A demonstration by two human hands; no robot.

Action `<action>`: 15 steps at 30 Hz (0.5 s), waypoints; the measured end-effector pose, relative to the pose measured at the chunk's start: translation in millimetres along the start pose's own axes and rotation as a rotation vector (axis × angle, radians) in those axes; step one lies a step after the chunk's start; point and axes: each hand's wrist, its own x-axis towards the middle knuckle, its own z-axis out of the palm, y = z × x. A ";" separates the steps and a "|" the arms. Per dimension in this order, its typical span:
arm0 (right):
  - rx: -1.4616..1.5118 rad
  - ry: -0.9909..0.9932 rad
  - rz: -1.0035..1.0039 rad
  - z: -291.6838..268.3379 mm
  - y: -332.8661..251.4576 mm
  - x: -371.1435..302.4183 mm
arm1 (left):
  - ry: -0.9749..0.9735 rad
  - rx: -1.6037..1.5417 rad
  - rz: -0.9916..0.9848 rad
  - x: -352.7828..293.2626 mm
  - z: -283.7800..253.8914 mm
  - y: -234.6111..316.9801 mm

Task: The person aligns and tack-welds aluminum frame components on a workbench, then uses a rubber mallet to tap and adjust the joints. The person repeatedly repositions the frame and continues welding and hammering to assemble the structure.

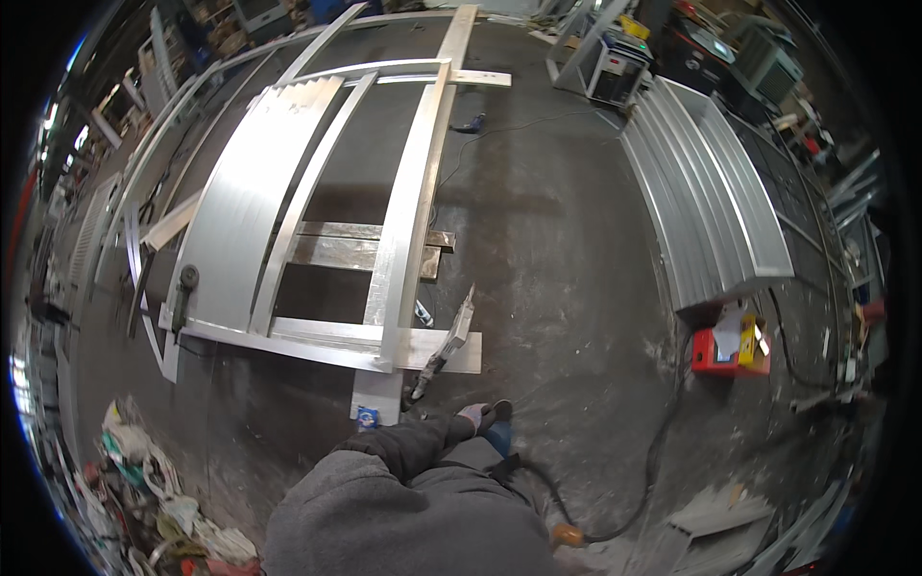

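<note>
My left hand (473, 414), in a pale glove below a dark grey sleeve, is low in the middle, close to my body. Its fingers look closed at a dark round end (502, 410) of what seems to be a blue tool (497, 439); its exact kind is too small to tell. A thick black cable (545, 483) runs from beside it past an orange piece (568, 535). I cannot make out my right hand; my body hides that side. Ahead on the floor, a long-nosed tool (445, 353) leans by the metal frame (401, 240).
A ribbed metal panel (257, 197) lies on the frame, with a grinder-like tool (183, 293) at its near end. At right stand stacked metal profiles (706, 192), with a red box (715, 357) below them. Rags (158, 475) are heaped at lower left.
</note>
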 end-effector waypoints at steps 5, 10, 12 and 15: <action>-0.131 -0.038 -0.022 46.9 -155.1 41.3 | 0.098 0.016 0.041 94.2 -22.0 70.0; -0.246 -0.094 -0.037 124.6 -292.5 96.1 | 0.339 -0.066 -0.088 162.0 -48.5 90.8; -0.296 -0.130 -0.044 160.9 -349.7 121.1 | 0.437 -0.097 -0.157 199.4 -59.3 93.4; -0.385 -0.182 -0.060 220.1 -442.6 155.3 | 0.509 -0.093 -0.368 259.7 -79.1 105.2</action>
